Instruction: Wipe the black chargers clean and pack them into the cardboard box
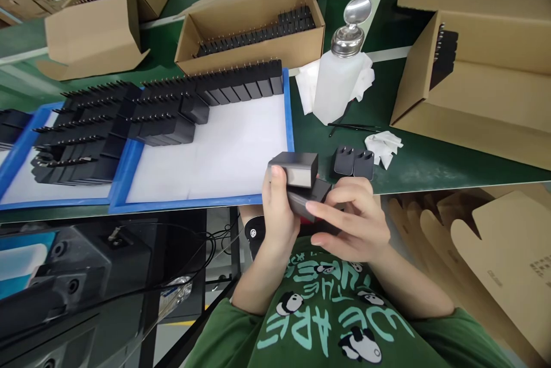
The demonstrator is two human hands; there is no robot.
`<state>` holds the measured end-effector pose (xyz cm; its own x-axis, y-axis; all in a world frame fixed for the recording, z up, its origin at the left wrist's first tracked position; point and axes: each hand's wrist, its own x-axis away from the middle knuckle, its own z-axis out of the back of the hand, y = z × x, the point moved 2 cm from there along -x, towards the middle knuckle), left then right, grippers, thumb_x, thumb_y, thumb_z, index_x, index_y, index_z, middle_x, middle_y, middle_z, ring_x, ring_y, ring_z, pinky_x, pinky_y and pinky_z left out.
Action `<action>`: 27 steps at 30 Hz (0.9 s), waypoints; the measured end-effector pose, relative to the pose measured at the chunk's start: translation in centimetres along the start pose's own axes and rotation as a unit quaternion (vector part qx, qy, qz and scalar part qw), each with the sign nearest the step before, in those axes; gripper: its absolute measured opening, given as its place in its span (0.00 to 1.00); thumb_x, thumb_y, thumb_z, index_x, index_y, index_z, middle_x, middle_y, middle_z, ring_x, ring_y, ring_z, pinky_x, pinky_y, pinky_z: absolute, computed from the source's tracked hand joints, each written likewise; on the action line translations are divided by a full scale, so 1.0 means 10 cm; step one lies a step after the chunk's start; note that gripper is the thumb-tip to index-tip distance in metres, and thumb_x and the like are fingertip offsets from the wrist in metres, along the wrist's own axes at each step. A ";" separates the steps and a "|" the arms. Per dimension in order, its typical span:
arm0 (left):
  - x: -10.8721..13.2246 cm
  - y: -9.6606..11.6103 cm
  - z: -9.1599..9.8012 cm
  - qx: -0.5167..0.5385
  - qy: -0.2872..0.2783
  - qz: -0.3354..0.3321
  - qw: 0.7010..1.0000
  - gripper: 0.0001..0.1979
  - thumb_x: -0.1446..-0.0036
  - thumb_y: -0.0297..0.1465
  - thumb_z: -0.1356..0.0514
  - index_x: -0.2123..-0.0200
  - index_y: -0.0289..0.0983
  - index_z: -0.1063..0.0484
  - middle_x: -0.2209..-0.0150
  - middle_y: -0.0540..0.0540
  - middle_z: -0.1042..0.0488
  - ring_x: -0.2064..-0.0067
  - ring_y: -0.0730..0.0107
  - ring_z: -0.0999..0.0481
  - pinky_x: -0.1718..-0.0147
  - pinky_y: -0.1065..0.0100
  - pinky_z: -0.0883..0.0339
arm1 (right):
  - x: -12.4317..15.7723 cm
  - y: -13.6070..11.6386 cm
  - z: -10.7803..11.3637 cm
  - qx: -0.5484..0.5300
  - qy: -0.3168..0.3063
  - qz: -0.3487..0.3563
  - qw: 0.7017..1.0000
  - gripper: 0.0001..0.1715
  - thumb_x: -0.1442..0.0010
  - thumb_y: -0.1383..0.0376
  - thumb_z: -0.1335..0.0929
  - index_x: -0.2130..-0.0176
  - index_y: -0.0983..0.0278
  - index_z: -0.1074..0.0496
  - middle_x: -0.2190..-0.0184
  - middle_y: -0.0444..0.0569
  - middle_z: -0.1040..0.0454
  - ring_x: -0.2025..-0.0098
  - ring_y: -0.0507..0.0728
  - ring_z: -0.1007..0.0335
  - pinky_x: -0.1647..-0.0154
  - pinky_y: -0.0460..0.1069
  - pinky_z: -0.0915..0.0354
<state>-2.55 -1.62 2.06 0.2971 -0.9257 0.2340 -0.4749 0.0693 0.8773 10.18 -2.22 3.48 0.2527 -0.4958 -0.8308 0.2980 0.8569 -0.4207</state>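
My left hand (278, 207) is closed around a black power adapter (303, 170), its fingers hidden behind the block and the thumb on its near side. Just below that block, a second black adapter (301, 202) sits between my two hands. My right hand (359, 219) bends its fingers around the right side of this lower adapter, with fingertips on its face. Two more black adapters (344, 160) with prongs up stand on the green bench beyond my right hand. A crumpled white wipe (384, 147) lies beside them.
Blue-rimmed trays (289, 121) at left hold rows of black adapters. Behind stands a cardboard box (253, 49) with more adapters; another open box (486, 109) is at right. A white pump bottle (338, 84) stands on tissue near dark tweezers (353, 126). Flattened cardboard (508, 264) leans below the bench edge.
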 end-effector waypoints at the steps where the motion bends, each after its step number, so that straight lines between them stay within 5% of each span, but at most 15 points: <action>1: -0.01 0.01 -0.02 0.000 0.002 0.009 1.000 0.30 0.44 0.59 0.41 0.66 0.36 0.23 0.71 0.44 0.24 0.66 0.62 0.21 0.66 0.65 0.27 | 0.00 0.02 -0.01 0.018 -0.008 0.020 1.000 0.14 0.33 0.58 0.33 0.54 0.63 0.23 0.69 0.47 0.32 0.65 0.54 0.34 0.63 0.52 0.33; 6: -0.08 -0.01 -0.06 0.022 0.011 0.036 0.999 0.30 0.46 0.59 0.40 0.66 0.35 0.23 0.71 0.44 0.23 0.71 0.66 0.24 0.70 0.66 0.29 | 0.10 0.16 0.04 0.146 0.002 0.095 0.985 0.13 0.44 0.65 0.24 0.58 0.53 0.20 0.72 0.43 0.32 0.69 0.52 0.38 0.68 0.51 0.39; 10: -0.11 0.01 -0.05 0.049 0.024 0.033 0.998 0.29 0.46 0.59 0.39 0.64 0.36 0.23 0.70 0.44 0.22 0.70 0.66 0.23 0.70 0.68 0.28 | 0.22 0.23 0.16 0.158 -0.056 0.156 0.973 0.05 0.40 0.61 0.26 0.64 0.61 0.21 0.70 0.46 0.27 0.67 0.53 0.33 0.66 0.52 0.34; 13: -0.15 0.09 -0.05 0.111 0.008 0.050 0.993 0.27 0.42 0.57 0.41 0.65 0.37 0.23 0.69 0.45 0.22 0.71 0.68 0.21 0.71 0.70 0.28 | 0.35 0.27 0.26 0.174 -0.084 0.126 0.973 0.03 0.41 0.69 0.28 0.62 0.64 0.23 0.70 0.46 0.23 0.66 0.53 0.29 0.64 0.51 0.31; 16: -0.18 0.18 -0.05 0.176 0.000 0.110 0.978 0.27 0.39 0.55 0.44 0.66 0.37 0.24 0.68 0.46 0.23 0.72 0.70 0.22 0.73 0.72 0.29 | 0.50 0.29 0.32 0.179 -0.097 0.065 0.977 0.18 0.43 0.77 0.29 0.53 0.67 0.24 0.70 0.46 0.22 0.67 0.52 0.27 0.61 0.52 0.30; 19: -0.17 0.23 -0.06 0.207 -0.001 0.168 0.964 0.29 0.38 0.56 0.47 0.64 0.35 0.25 0.70 0.46 0.25 0.73 0.71 0.23 0.76 0.73 0.30 | 0.58 0.26 0.35 0.190 -0.094 0.021 0.977 0.24 0.46 0.79 0.29 0.50 0.66 0.25 0.50 0.55 0.22 0.56 0.58 0.24 0.56 0.55 0.28; 22: -0.13 0.24 -0.09 0.207 -0.003 0.195 0.959 0.30 0.38 0.57 0.49 0.62 0.35 0.26 0.71 0.45 0.26 0.73 0.72 0.25 0.76 0.74 0.31 | 0.48 0.09 0.31 0.182 -0.049 0.015 0.982 0.24 0.45 0.77 0.30 0.49 0.65 0.25 0.33 0.55 0.39 0.43 0.60 0.29 0.47 0.56 0.28; 24: -0.09 0.24 -0.11 0.201 0.009 0.208 0.957 0.31 0.37 0.57 0.50 0.62 0.34 0.27 0.72 0.44 0.27 0.73 0.72 0.25 0.76 0.74 0.31 | 0.35 -0.09 0.20 0.157 -0.017 0.044 0.987 0.21 0.41 0.73 0.31 0.49 0.63 0.25 0.29 0.48 0.47 0.32 0.59 0.40 0.34 0.56 0.37; 27: -0.03 0.21 -0.12 0.185 -0.008 0.267 0.946 0.34 0.40 0.61 0.50 0.67 0.34 0.27 0.72 0.44 0.27 0.74 0.73 0.27 0.77 0.73 0.30 | 0.19 -0.27 -0.01 0.151 -0.096 0.077 0.981 0.19 0.35 0.63 0.33 0.45 0.57 0.27 0.28 0.40 0.48 0.26 0.58 0.57 0.23 0.60 0.61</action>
<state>-2.62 -0.74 4.31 -0.0793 -0.8010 0.5933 -0.8121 0.3971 0.4276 9.75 -5.46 2.99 0.4755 -0.4063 -0.7803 0.4942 0.8571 -0.1452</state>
